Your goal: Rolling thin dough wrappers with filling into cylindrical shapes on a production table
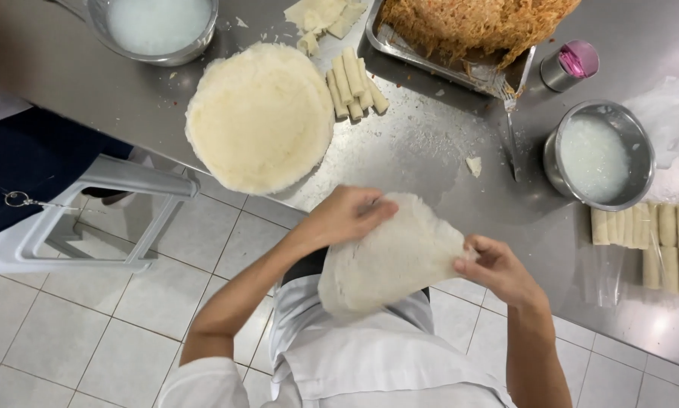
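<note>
Wrapper sheet [388, 261], thin, pale and round, hangs in the air over the person's lap, just off the near edge of the steel counter [430, 143]. The left hand [347, 215] lies over its upper left rim with fingers curled onto it, and the right hand [498, 268] pinches the right rim between thumb and fingertips. Each grip is closed on the sheet's edge, likely because so limp a sheet needs two hands to keep it from folding on itself.

A stack of wrappers [260, 113] sits on the counter up and to the left, within easy reach of the left hand. Two steel bowls of cloudy white liquid stand on the counter: one at the far left [158, 26], one at the right [598, 155]. One metal tray [400, 49] holds a heap of shredded orange-brown filling, with one fork [512, 125] propped on its near rim, handle toward the person.

Finished rolls lie in two groups. The centre group [354, 87] counts about six. The right group [649, 234] runs out of view, about nine visible. One small metal can with a pink top [570, 64] stands beside the tray. Torn wrapper scraps [324, 17] lie at the far edge. A white plastic chair [90, 219] stands at the left, with another person's dark clothing beside it.
</note>
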